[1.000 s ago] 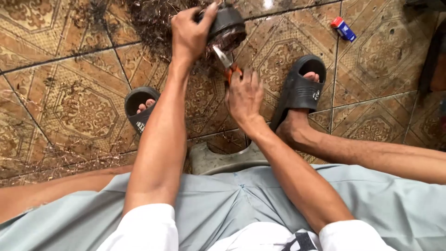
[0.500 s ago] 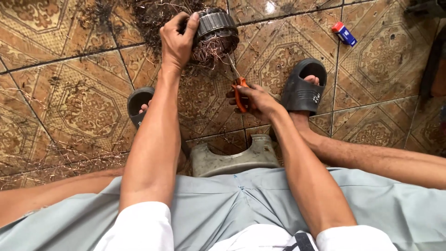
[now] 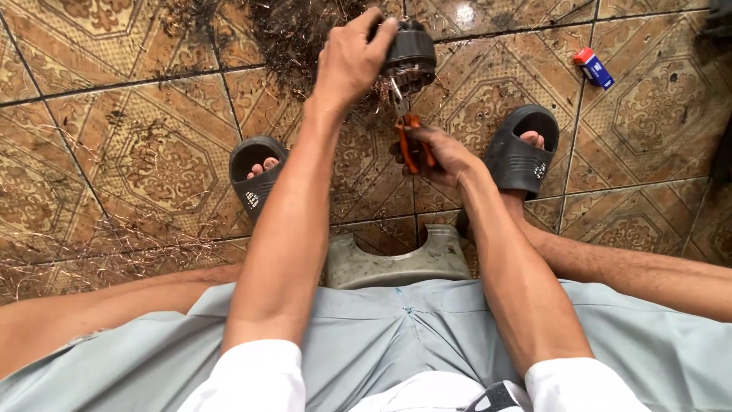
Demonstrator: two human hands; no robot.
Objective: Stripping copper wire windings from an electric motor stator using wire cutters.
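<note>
The left hand (image 3: 347, 65) wraps its fingers over a dark round motor stator (image 3: 408, 53), hiding most of its top; the frayed copper windings below it are hard to make out. Just under those fingers, the right hand (image 3: 442, 152) is curled tight around orange-handled pliers (image 3: 408, 137), whose tip touches the stator's underside. Loose wire scraps (image 3: 290, 30) litter the tiled floor (image 3: 114, 152) beyond the fingers. Black sandals (image 3: 522, 156) flank both hands; a small red-and-blue lighter (image 3: 594, 67) lies well apart to the right.

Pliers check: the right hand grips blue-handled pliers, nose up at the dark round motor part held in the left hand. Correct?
Not quite. In the head view the pliers in the right hand have orange handles, not blue. The rest stands: their nose meets the dark round motor part held by the left hand.
</note>
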